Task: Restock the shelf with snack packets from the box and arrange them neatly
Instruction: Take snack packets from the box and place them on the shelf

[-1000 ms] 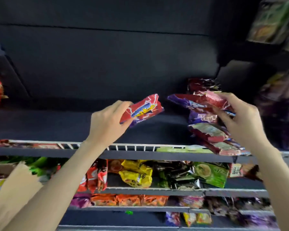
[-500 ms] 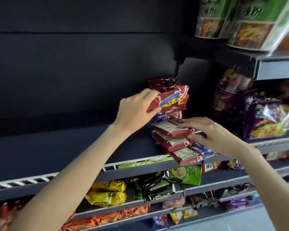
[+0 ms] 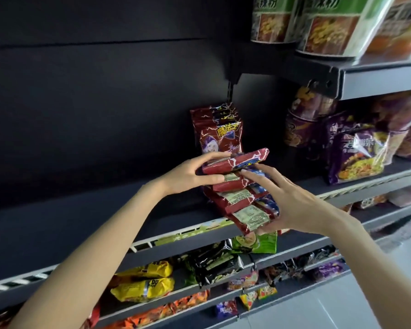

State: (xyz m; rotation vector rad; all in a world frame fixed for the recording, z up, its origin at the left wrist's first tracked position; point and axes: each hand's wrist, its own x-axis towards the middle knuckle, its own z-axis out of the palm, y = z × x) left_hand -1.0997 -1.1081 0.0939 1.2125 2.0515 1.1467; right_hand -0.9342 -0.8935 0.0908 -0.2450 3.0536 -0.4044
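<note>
Red packet (image 3: 237, 161) pinched by left hand (image 3: 190, 174), right hand (image 3: 292, 200) gripping stack (image 3: 244, 205) at shelf (image 3: 81, 224) edge

Red packets (image 3: 237, 184) — white lightning streaks; dark shelf (image 3: 105, 217).

A dark back panel (image 3: 105, 103) fills the upper left behind grey metal shelving. An upper shelf (image 3: 377, 79) juts out at top right on a bracket (image 3: 233, 77). Lower tiers (image 3: 290, 252) step down toward pale floor tiles (image 3: 330, 312) at bottom right. Lighting is dim, brighter on the right.
</note>
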